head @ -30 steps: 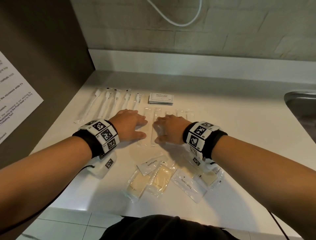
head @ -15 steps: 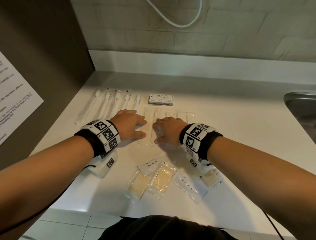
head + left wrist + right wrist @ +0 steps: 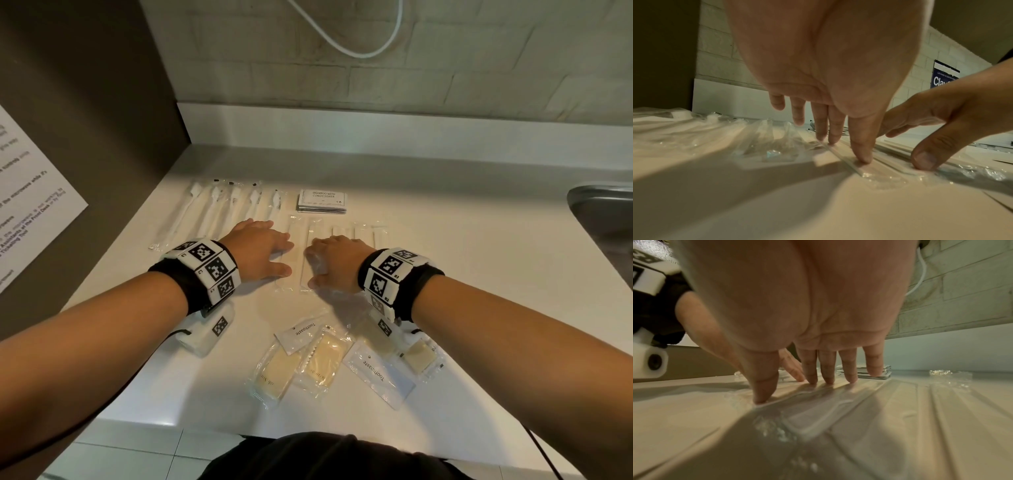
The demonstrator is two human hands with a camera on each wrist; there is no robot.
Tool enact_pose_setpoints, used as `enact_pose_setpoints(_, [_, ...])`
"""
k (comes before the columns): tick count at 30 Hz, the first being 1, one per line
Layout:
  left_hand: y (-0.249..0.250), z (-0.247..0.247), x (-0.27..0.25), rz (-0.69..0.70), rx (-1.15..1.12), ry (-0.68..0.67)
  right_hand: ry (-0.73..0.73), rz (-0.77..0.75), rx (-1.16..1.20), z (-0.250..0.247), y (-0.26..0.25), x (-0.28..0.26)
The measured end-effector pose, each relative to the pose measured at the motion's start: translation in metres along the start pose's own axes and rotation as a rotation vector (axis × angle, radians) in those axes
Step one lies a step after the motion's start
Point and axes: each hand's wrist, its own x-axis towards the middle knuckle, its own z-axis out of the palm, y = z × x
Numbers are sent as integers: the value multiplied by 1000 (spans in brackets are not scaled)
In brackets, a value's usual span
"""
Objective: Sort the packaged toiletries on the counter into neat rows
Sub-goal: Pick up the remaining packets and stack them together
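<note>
A smooth, pale desk [image 3: 479, 308] is seen from above, with the stack of flat shampoo sachets [image 3: 322, 201] taken as the landmark. Left of that stack, slim white toothbrushes [image 3: 219, 212] are laid side by side in crinkled clear film. Just in front of the stack, long flat strips in glossy clear sleeves [image 3: 356, 233] are set in a row. On this row both hands are placed palm down. The left hand [image 3: 258, 251] is spread, its straight fingers [image 3: 861, 146] pressed onto a thin sleeve edge; nothing is pinched by this grip. The right hand [image 3: 337, 263] is likewise spread, its fingertips [image 3: 828, 376] and thumb pressed flat on the shiny film, and nothing is gripped.

Further in front of the stack, toward the desk's near edge, loose rectangular packets are scattered: two soft clear pouches of cream-coloured soap [image 3: 298, 363], overlapped by a white matte toothpaste sachet [image 3: 301, 331], and a second toothpaste sachet [image 3: 378, 375] lying at an angle beside a small soap packet [image 3: 419, 356]. Right of the stack, a curved metal sink rim [image 3: 599, 202] is visible
</note>
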Motion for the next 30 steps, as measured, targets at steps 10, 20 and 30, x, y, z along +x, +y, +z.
enact_pose_setpoints(10, [5, -11, -12, -3, -94, 110, 109, -26, 80, -6, 6, -18])
enact_pose_setpoints(20, [51, 3, -73, 1, -268, 20, -43, -47, 121, 6, 10, -123])
enact_pose_setpoints(30, [63, 44, -83, -196, -356, 70, 11, 14, 230, 49, 7, -136])
